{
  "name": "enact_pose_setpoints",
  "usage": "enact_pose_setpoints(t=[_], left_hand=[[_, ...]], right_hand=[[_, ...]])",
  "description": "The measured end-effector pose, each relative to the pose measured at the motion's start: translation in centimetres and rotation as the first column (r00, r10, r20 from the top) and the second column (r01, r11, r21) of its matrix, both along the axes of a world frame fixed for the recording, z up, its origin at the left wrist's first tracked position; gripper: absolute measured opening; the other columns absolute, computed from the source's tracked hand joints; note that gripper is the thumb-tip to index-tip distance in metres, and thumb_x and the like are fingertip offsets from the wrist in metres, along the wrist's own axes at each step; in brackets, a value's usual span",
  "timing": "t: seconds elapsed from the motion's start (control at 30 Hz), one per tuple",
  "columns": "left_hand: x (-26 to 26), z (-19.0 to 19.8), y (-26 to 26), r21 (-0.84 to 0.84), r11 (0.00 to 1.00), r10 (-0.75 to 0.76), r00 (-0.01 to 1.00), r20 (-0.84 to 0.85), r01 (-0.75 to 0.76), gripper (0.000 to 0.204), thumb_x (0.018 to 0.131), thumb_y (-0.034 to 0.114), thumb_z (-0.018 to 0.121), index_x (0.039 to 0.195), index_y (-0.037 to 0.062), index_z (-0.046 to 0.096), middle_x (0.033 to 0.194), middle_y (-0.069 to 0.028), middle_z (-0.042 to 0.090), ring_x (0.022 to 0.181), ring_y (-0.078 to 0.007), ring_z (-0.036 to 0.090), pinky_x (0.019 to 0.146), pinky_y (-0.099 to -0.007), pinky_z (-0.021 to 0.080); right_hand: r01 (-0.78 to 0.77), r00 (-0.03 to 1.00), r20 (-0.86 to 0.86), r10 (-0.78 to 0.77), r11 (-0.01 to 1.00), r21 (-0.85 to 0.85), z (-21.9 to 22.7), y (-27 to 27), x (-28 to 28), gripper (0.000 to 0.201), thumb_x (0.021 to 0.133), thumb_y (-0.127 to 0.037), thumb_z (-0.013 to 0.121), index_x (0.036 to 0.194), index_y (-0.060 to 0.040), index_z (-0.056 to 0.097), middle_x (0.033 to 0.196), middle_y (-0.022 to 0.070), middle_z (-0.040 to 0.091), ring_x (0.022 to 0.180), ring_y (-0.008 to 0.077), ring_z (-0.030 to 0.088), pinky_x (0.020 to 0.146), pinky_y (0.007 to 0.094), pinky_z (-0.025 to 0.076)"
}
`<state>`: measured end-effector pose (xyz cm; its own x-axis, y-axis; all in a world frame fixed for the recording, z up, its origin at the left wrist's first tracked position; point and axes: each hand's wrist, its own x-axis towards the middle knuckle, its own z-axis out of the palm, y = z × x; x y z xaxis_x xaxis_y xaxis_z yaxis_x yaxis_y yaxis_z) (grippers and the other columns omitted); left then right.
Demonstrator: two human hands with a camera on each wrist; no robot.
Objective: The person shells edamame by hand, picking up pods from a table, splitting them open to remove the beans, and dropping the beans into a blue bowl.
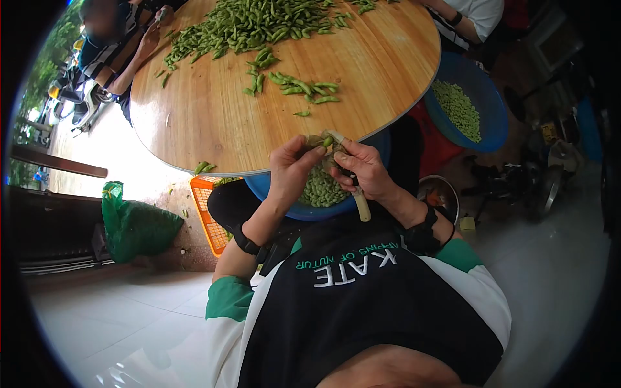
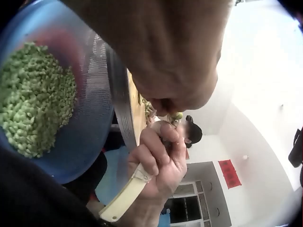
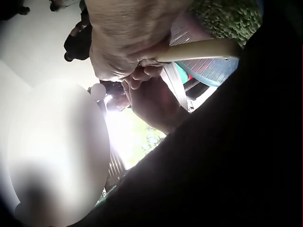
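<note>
Green Pod Pinched Above a Basin of Beans

The left hand (image 1: 290, 169) pinched a green pod (image 1: 328, 140) between thumb and fingers; the right hand (image 1: 363, 171) met it there, lower fingers curled round a pale handle (image 1: 362, 206) — all above the blue basin (image 1: 257, 187) of shelled beans (image 1: 321, 189), beside the table (image 1: 220, 129).

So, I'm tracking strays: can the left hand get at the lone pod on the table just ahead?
Probably yes: the lone pod lies just past the left hand, with nothing seen between. But its fingers are busy at the held pod, so they'd likely need freeing first.
</note>
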<state>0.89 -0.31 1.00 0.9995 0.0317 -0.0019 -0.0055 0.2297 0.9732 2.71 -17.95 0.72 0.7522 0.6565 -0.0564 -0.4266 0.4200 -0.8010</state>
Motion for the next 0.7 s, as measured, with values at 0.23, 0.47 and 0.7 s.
enact_pose_setpoints(t=[0.23, 0.47, 0.7], left_hand=[[0.3, -0.7, 0.1, -0.216, 0.975, -0.066, 0.995, -0.074, 0.048, 0.010, 0.086, -0.001, 0.060, 0.095, -0.0021, 0.063, 0.087, -0.0039, 0.065, 0.076, -0.0113, 0.059, 0.072, -0.0254, 0.048], [0.4, -1.9, 1.3, -0.660, 0.725, -0.448, 0.861, -0.238, 0.195, 0.005, 0.086, 0.003, 0.058, 0.089, 0.0007, 0.060, 0.071, -0.0029, 0.055, 0.061, -0.0124, 0.050, 0.057, -0.0268, 0.041], [-0.3, -0.2, 0.3, -0.226, 0.969, -0.170, 0.935, -0.310, 0.101, 0.004, 0.085, 0.005, 0.058, 0.088, 0.0010, 0.058, 0.069, -0.0018, 0.055, 0.057, -0.0106, 0.048, 0.049, -0.0250, 0.036]], right_hand=[[0.122, 0.984, 0.148, -0.105, 0.986, -0.114, -0.6, 0.4, 0.2, 0.027, 0.096, -0.012, 0.050, 0.122, -0.0029, 0.056, 0.075, 0.0009, 0.058, 0.049, 0.0020, 0.042, 0.042, 0.0159, 0.032], [0.511, 0.237, 0.967, -0.099, 0.859, -0.037, -2.6, 0.0, 1.3, 0.029, 0.091, -0.003, 0.056, 0.120, 0.0035, 0.056, 0.087, 0.0067, 0.064, 0.072, 0.0139, 0.061, 0.061, 0.0263, 0.050], [0.446, 0.647, 0.752, -0.130, 0.864, -0.234, -2.0, 0.0, 0.1, 0.038, 0.090, -0.005, 0.058, 0.126, 0.0045, 0.050, 0.088, 0.0083, 0.064, 0.076, 0.0136, 0.061, 0.064, 0.0267, 0.050]])
